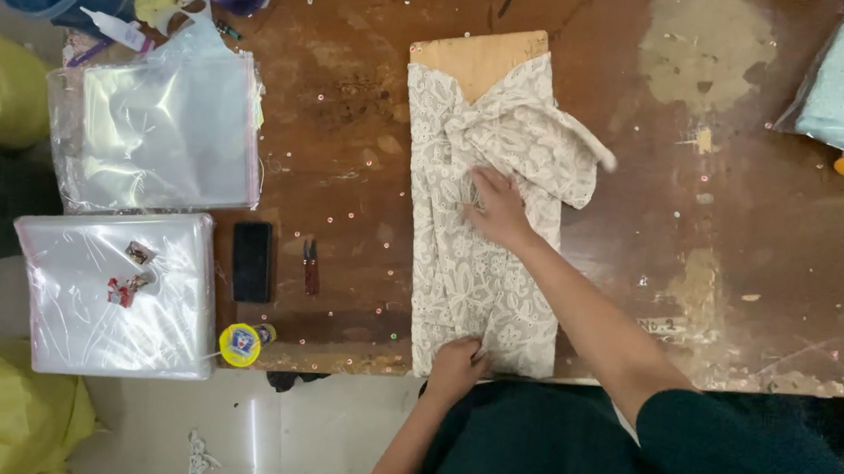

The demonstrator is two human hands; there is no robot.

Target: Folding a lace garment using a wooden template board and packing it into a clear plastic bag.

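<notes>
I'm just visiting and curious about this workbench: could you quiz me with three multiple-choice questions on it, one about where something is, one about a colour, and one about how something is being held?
1. Where does the black phone lie?
A. left of the lace garment
B. on top of it
C. at the table's far right

2. What colour is the garment?
A. yellow
B. off-white
C. dark green

3. What is the right hand doing?
A. lifted clear
B. holding snips
C. pressing flat on the garment

Answers: 1 A, it sits beside the small snips, left of the cloth. 2 B, pale lace. 3 C, its palm is down on the fabric, while the left hand grips the near hem.
</notes>
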